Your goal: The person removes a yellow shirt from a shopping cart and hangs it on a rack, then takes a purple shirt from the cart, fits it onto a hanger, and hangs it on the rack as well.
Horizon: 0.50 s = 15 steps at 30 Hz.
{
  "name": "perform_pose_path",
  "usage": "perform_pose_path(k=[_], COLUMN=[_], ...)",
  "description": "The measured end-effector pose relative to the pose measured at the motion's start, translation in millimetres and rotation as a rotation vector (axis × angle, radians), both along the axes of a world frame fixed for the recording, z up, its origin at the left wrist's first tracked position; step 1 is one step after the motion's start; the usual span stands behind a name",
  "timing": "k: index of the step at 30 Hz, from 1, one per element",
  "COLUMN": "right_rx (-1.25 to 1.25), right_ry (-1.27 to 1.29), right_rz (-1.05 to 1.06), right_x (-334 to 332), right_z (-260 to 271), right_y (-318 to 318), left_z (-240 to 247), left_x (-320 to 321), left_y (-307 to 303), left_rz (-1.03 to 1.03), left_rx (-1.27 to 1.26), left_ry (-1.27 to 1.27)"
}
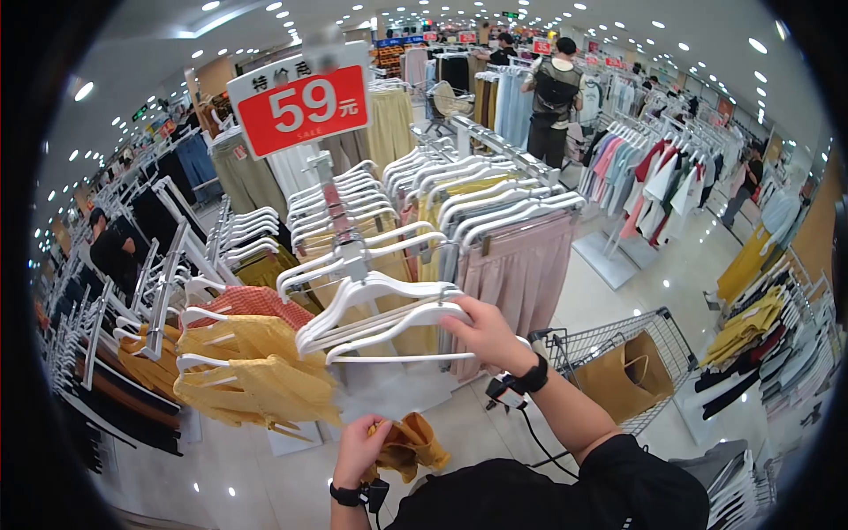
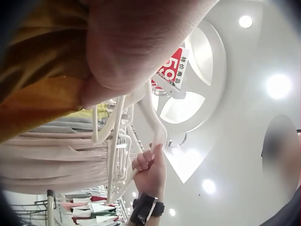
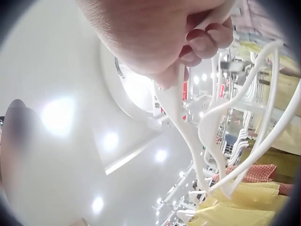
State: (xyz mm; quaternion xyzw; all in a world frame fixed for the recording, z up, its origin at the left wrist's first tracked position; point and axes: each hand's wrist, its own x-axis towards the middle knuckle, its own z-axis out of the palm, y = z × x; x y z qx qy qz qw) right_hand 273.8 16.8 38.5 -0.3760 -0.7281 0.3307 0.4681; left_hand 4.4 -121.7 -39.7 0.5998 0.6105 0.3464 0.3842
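Observation:
In the head view my right hand point(image 1: 490, 334) grips the arm of an empty white hanger point(image 1: 389, 334) at the front end of the rack. The right wrist view has the fingers point(image 3: 202, 44) of that hand curled round the white plastic. Other bare white hangers point(image 1: 353, 300) hang close behind it. Lower down, near my body, my left hand point(image 1: 356, 449) holds a bunched mustard-yellow garment point(image 1: 413, 446). Its cloth point(image 2: 42, 66) fills the upper left of the left wrist view, beside the palm. Mustard-yellow tops point(image 1: 256, 384) hang to the left of the hangers.
A red and white price sign point(image 1: 305, 106) tops the rack. Pink trousers point(image 1: 517, 274) hang to the right. A wire shopping cart point(image 1: 676, 340) holding a brown paper bag point(image 1: 623, 380) stands at my right. Several people are farther off, one wearing a dark backpack point(image 1: 555, 95).

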Motion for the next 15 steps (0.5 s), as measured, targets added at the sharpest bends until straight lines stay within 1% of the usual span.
perform_pose_path(k=[2, 4, 5, 6, 7, 8, 9, 10, 12, 13, 14, 15], right_rx=[-0.113, -0.372, -0.395, -0.398, -0.481, -0.563, -0.599, -0.604, -0.519, -0.412, -0.303, -0.216], right_ry=[0.082, 0.386, 0.482, 0.486, 0.473, 0.460, 0.586, 0.592, 0.976, 1.051, 1.119, 1.128], right_rz=[-0.120, -0.057, -0.097, -0.106, -0.090, -0.072, -0.186, -0.193, -0.353, -0.213, -0.070, 0.073], right_x=[37, 76, 85, 100, 119, 132, 131, 135, 145, 160, 177, 190], right_z=[-1, -3, 0, -9, -22, -31, -25, -17, -2, 2, 7, 23], right_y=[-23, -51, -65, -72, -78, -83, -90, -94, -93, -92, -89, -88], left_z=[1, 9, 18, 25, 32, 39, 48, 59, 90, 103, 116, 129], left_x=[13, 27, 35, 43, 51, 59, 67, 75, 92, 99, 105, 112], left_y=[5, 13, 17, 21, 27, 35, 43, 50, 61, 68, 75, 82], left_rz=[-0.041, -0.080, -0.139, -0.198, -0.207, -0.269, -0.331, -0.338, -0.430, -0.433, -0.488, -0.543], left_rx=[-0.019, -0.033, -0.031, -0.033, -0.042, -0.022, 0.000, -0.007, 0.017, 0.017, 0.026, 0.036], left_ry=[0.024, 0.046, 0.027, 0.009, 0.012, 0.016, 0.019, 0.023, -0.049, -0.048, -0.096, -0.145])
